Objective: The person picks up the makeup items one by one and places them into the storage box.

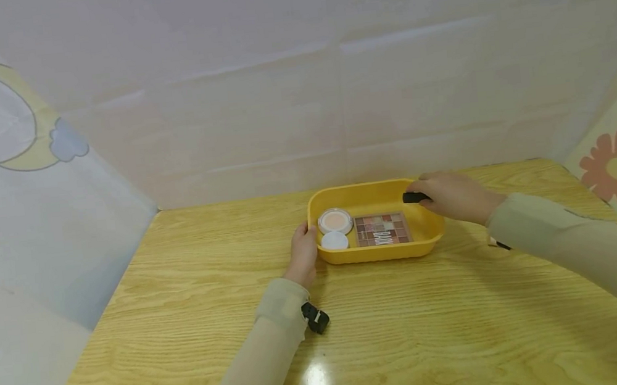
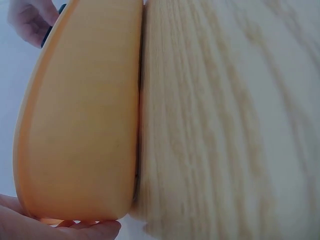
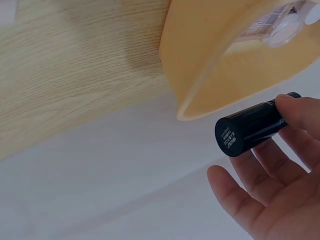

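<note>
A yellow plastic bin (image 1: 384,252) sits on the table. My left hand (image 1: 301,255) holds its left end, fingers against the wall and near the rim. My right hand (image 1: 451,196) pinches a black lipstick tube (image 3: 252,129) between thumb and fingers, above the bin's right end. Small print shows on the tube's flat end. Inside the bin lies an eyeshadow palette (image 1: 383,230) with many coloured squares. Left of it are a round clear-rimmed compact (image 1: 335,221) and a white round container (image 1: 334,241) in front of the compact.
The wood-grain table (image 1: 214,313) runs back to a pale cloth wall (image 1: 257,123). Near the right sleeve lies a small pale item with a black end (image 1: 502,245), partly covered by the forearm. A black strap device (image 1: 315,317) is on the left wrist.
</note>
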Available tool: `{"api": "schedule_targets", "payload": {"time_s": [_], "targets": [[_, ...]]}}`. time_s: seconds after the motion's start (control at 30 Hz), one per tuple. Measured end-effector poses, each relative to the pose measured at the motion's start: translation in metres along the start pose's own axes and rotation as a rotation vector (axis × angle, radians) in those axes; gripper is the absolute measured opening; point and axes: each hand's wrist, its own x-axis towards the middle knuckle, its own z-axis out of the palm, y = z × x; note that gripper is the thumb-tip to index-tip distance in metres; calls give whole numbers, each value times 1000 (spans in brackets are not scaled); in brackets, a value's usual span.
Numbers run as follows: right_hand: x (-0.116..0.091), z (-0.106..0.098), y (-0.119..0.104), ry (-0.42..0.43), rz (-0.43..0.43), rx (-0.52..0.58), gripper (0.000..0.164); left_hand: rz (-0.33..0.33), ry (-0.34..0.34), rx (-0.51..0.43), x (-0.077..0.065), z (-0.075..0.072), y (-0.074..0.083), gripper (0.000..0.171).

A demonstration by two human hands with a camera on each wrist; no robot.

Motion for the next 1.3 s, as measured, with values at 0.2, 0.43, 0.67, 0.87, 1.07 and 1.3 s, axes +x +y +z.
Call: {"api": "schedule_targets", "payload": {"time_s": [0.2,0.43,0.67,0.87,1.07,1.3], "targets": [[6,0,-4,-3,-21,-8,26,0,0,4,-1,0,0,47],[15,1,-3,-11,-24,-10,25,7,-7,9,-2,-1,1,47],[27,-3,-4,-24,-47,-14,27,6,2,13,-3,0,2,47],[37,0,-3,-70,-23,-27,29,-2,0,14,-2,0,2,47],[47,7,-2,-104,-17,-19,30,-7,-6,21,-3,0,2,48],[56,8,-5,-125,-4,3,30,3,-5,15,0,1,0,47]]}}
